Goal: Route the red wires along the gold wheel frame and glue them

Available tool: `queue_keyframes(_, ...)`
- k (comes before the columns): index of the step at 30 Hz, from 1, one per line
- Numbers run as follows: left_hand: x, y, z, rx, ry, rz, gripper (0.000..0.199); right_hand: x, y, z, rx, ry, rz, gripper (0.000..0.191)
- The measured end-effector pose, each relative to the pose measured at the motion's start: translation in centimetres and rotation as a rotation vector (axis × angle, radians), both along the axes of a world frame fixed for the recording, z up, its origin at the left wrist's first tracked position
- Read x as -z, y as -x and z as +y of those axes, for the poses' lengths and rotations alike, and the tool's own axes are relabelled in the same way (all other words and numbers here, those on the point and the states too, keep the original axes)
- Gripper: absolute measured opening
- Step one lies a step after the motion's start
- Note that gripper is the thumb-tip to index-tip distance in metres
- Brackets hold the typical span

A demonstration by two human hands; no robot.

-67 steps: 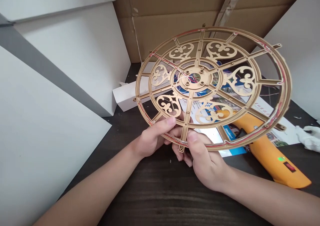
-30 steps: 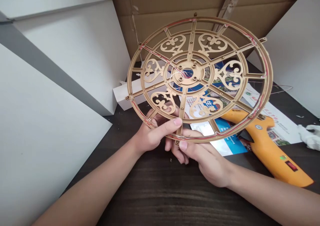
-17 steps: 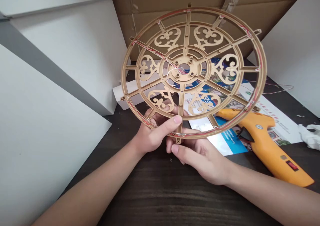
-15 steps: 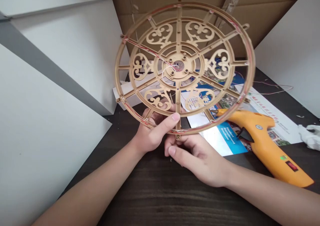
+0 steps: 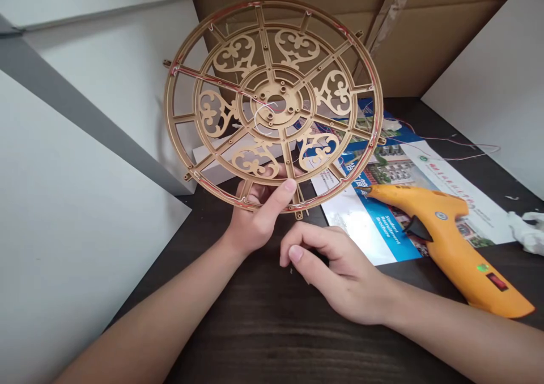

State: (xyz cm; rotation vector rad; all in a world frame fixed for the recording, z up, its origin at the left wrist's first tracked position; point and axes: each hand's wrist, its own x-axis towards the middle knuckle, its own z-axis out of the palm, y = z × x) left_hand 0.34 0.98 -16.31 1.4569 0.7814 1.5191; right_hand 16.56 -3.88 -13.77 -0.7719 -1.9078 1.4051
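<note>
A round gold-coloured ornamental frame [image 5: 290, 157] with spokes and scrollwork panels is tilted up above the table. My left hand [image 5: 259, 220] grips its lower rim, thumb on a spoke in front and fingers partly hidden behind. Red and white wires [image 5: 221, 82] run along the outer ring and one spoke to the central hole, where a white wire end curls loose. My right hand [image 5: 340, 271] is just below the frame, apart from it, with its fingers curled in and thumb close to the index finger; nothing shows in it.
An orange hot glue gun [image 5: 450, 231] with a lit green light lies at the right, over printed brochures [image 5: 382, 225]. Thin loose wire [image 5: 459, 143] trails behind it. Crumpled white tissue [image 5: 527, 231] sits at the right edge. White panels and cardboard [image 5: 459, 38] enclose the dark table [image 5: 272, 327].
The frame has moved left and turned slightly in my left hand. My right hand, formerly at the frame's lower rim, is now apart from it.
</note>
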Motion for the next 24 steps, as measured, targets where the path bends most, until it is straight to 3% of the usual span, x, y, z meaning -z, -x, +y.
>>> queue_keyframes(6,-0.66,-0.05,-0.05,0.016,-0.024,0.054,0.014,0.16,-0.05,-0.22,0.040,-0.136,0.044,0.017)
queue_keyframes(11,-0.58,-0.21,-0.03,0.021,-0.004,0.031,0.016,0.19,0.04,-0.32,-0.081,-0.317,0.015,0.013)
queue_keyframes(16,-0.66,-0.24,-0.01,0.025,0.012,0.036,0.015,0.40,0.22,-0.39,-0.149,-0.398,0.024,0.011)
queue_keyframes(20,-0.79,-0.27,-0.02,0.004,0.006,0.059,0.019,0.31,0.30,-0.29,-0.099,-0.315,-0.029,0.013)
queue_keyframes(24,-0.66,-0.30,-0.03,0.013,0.035,0.032,0.019,0.14,0.32,-0.01,-0.024,-0.043,-0.141,0.020)
